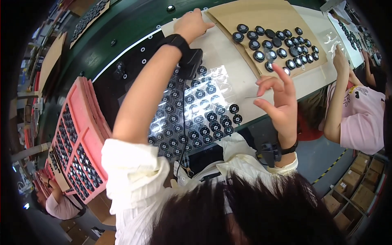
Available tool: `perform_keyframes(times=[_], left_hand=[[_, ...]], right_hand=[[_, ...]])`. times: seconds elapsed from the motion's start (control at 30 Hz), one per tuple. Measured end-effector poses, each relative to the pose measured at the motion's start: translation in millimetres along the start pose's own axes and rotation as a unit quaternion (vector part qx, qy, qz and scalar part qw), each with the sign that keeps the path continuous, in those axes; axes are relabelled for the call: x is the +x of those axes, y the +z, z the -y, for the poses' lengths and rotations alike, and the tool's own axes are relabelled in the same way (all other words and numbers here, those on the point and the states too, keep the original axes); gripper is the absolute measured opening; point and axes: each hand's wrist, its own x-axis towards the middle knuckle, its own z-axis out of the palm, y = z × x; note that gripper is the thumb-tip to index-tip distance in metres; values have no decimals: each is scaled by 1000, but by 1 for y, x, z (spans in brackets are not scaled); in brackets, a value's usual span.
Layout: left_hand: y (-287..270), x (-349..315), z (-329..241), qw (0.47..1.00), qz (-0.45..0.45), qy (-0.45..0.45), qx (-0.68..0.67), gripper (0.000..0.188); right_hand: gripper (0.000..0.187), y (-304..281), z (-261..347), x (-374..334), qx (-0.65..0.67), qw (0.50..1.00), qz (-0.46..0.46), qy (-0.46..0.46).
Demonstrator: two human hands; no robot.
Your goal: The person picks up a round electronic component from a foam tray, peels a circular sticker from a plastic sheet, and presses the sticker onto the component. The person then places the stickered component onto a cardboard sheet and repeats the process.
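Note:
My left hand [191, 25] reaches to the far side of the white table top [228, 61] and rests with curled fingers at the edge of a brown cardboard sheet [245, 14]. What it grips is hidden. A black band and a small black device [190, 61] sit at that wrist. My right hand [277, 100] is raised over the table's near edge, thumb and forefinger pinching a thin metal pin-like tool [251, 96], the other fingers spread. Below my left arm lies a clear film [200, 110] covered with rows of round black parts.
The cardboard carries several black round caps [271, 43]. Stacked pink trays [92, 143] of the same parts stand at the left. A green belt [122, 24] runs behind. A co-worker in a pink shirt [363, 114] works at the right; cardboard boxes [359, 179] sit below.

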Motion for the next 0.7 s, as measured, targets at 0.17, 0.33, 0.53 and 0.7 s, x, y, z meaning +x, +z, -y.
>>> perform_keyframes(times=[0.17, 0.33, 0.53, 0.7], left_hand=[[36, 11, 12, 989, 107, 84, -57, 32], [-37, -39, -18, 899, 162, 19, -406, 23], [-116, -130, -72, 845, 84, -13, -527, 34], [-134, -168, -74, 881, -20, -13, -473, 41]], right_hand=[[73, 0, -5, 6, 24, 997, -44, 60], [74, -5, 8, 23, 119, 981, -121, 92], [77, 7, -27, 89, 362, 892, 138, -232], [79, 34, 52, 64, 472, 849, 87, 220]])
